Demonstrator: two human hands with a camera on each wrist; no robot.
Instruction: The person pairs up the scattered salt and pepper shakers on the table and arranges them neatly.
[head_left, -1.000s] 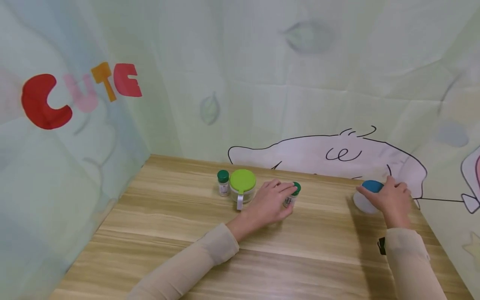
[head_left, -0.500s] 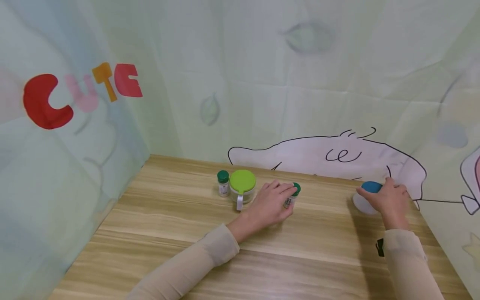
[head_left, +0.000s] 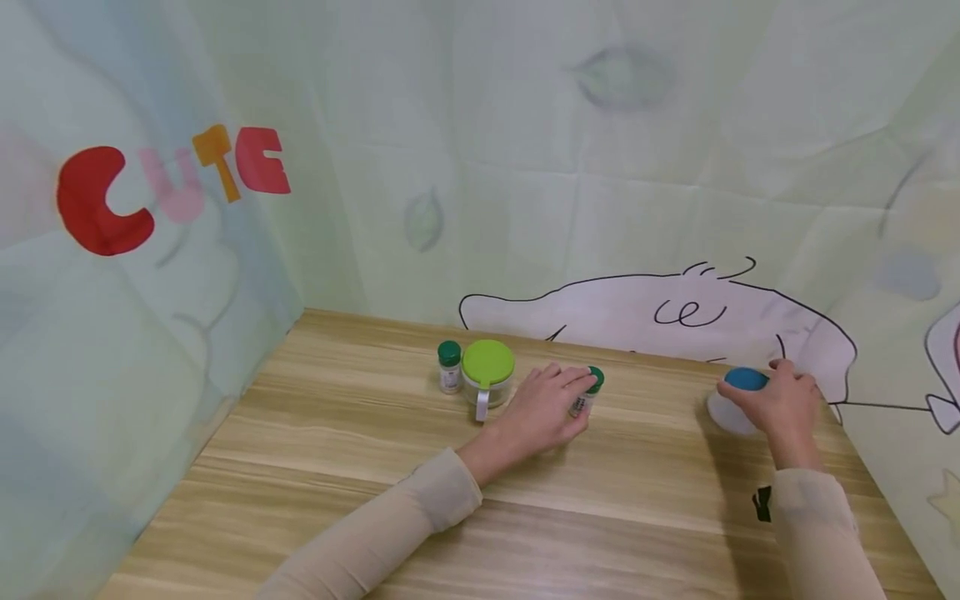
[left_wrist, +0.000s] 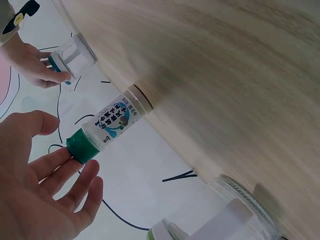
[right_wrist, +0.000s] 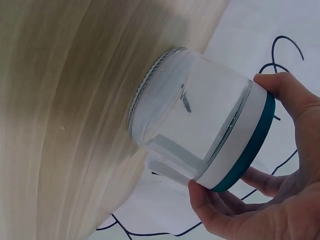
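Note:
My left hand (head_left: 543, 408) is at a small clear seasoning bottle (left_wrist: 115, 120) with a green cap (left_wrist: 82, 146). In the left wrist view its fingertips touch the cap's edge, while the thumb stands apart from it. The bottle is upright on the table. At the right, my right hand (head_left: 787, 408) grips the lid (right_wrist: 250, 140) of a clear glass jar (right_wrist: 185, 110) between thumb and fingers. That lid is white with a blue top. The jar's base is at the tabletop, and a handle shows on its side.
A clear jar with a lime-green lid (head_left: 487, 362) and a handle stands left of my left hand. Beside it is another green-capped bottle (head_left: 449, 367). A printed cloth wall (head_left: 525, 217) rises behind and beside the wooden table (head_left: 360, 400).
The head view has shifted slightly. My right hand and the blue-topped jar sit a little lower in the view. My left hand keeps its place at the bottle.

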